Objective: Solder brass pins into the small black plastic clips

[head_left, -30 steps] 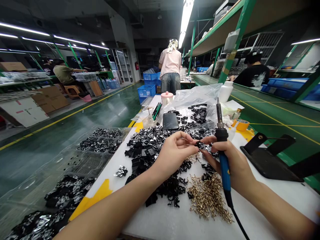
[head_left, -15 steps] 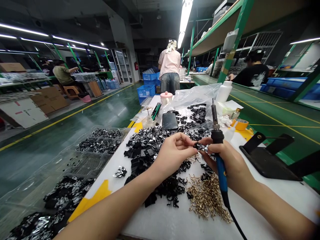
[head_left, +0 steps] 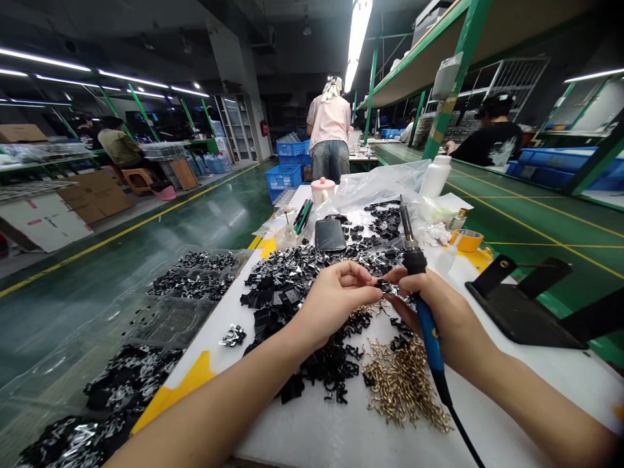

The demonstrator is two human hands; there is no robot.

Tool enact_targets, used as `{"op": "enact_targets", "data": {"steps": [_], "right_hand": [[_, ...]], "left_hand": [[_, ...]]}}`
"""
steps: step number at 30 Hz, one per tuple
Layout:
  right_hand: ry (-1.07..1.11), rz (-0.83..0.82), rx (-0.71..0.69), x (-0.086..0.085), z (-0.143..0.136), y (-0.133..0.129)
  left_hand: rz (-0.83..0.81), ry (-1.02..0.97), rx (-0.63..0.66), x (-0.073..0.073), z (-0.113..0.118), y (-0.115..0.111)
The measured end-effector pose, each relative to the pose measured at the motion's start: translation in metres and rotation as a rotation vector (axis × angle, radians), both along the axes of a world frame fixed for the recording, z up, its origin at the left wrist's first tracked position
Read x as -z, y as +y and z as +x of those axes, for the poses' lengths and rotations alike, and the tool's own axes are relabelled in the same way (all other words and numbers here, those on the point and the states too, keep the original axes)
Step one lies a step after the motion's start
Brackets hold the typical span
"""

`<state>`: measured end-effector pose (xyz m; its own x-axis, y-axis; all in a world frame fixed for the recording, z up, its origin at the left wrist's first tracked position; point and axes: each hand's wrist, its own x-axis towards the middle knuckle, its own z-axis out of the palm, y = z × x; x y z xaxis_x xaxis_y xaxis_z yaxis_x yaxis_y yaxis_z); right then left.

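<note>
Brass-coloured pieces are heaped on the desk. Above its middle, a small black part is pinched between the fingertips of the left hand and right hand, both nearly closed; a soldering iron is also gripped in the right. Beyond, metal-and-black pieces are piled. Farther off, a black shirt's white print is too small to be read.

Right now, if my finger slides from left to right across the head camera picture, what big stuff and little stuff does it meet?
Clear plastic compartment tray → the person's bare left hand → small black part it pinches → blue-handled soldering iron → black bent-plate stand.
</note>
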<state>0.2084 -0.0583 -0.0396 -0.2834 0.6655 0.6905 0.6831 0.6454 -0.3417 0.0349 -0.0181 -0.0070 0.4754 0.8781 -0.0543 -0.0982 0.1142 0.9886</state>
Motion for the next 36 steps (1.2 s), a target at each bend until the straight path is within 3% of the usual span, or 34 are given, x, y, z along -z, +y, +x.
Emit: {"op": "enact_targets", "data": {"steps": [20, 24, 30, 36], "right_hand": [[-0.006, -0.027, -0.026, -0.005, -0.012, -0.008], [0.085, -0.011, -0.046, -0.003, -0.012, -0.006], [0.419, -0.182, -0.054, -0.008, -0.009, -0.002], [0.449, -0.247, -0.049, -0.016, -0.008, -0.004]], "left_hand": [[0.069, -0.029, -0.02, 0.004, 0.006, -0.004], [0.219, 0.014, -0.053, 0.002, 0.004, -0.008], [0.621, 0.233, -0.141, 0.002, -0.002, -0.012], [0.739, 0.253, -0.122, -0.001, -0.003, -0.012]]}}
